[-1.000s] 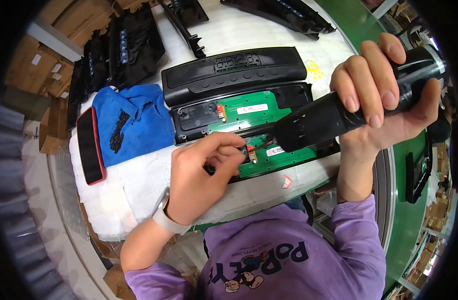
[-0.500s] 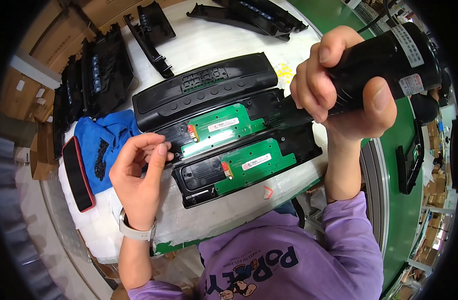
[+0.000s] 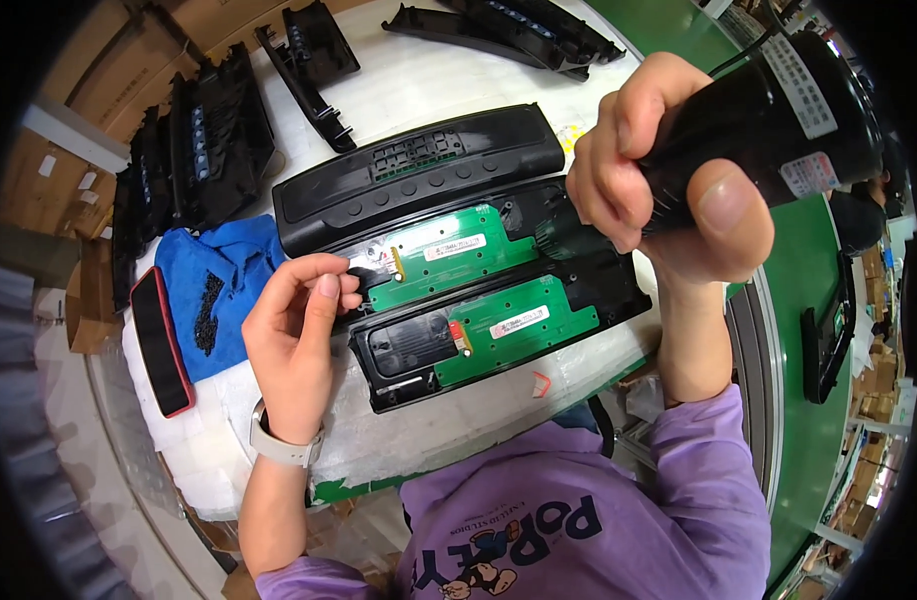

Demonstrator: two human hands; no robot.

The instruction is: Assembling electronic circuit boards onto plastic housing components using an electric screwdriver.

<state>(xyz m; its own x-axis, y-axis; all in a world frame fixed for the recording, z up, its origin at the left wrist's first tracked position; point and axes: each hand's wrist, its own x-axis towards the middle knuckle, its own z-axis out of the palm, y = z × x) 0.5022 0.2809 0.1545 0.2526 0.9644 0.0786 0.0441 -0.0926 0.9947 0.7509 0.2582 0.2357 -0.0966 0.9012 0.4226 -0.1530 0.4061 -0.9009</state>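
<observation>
Two long black panels lie side by side on the white table, each with a green circuit board: the upper board (image 3: pixel 448 255) and the lower board (image 3: pixel 523 325). My left hand (image 3: pixel 298 330), wearing a pale watch, pinches thumb and forefinger at the upper board's left end, by a small white connector. What they hold is too small to make out. My right hand (image 3: pixel 658 190) grips a thick black electric screwdriver (image 3: pixel 768 110), raised close to the camera. Its front end points down at the right end of the upper panel.
A black cover panel (image 3: pixel 418 170) lies just behind the boards. At the left, a blue cloth (image 3: pixel 228 260) holds a pile of small black screws (image 3: pixel 210 312), beside a black and red block (image 3: pixel 160 340). Black parts (image 3: pixel 203 140) are stacked far left. A green conveyor (image 3: pixel 808 420) runs along the right.
My left hand went from the lower board over to the blue cloth, then back to the upper board's left end. The screwdriver lifted off the lower panel and shifted to the upper one.
</observation>
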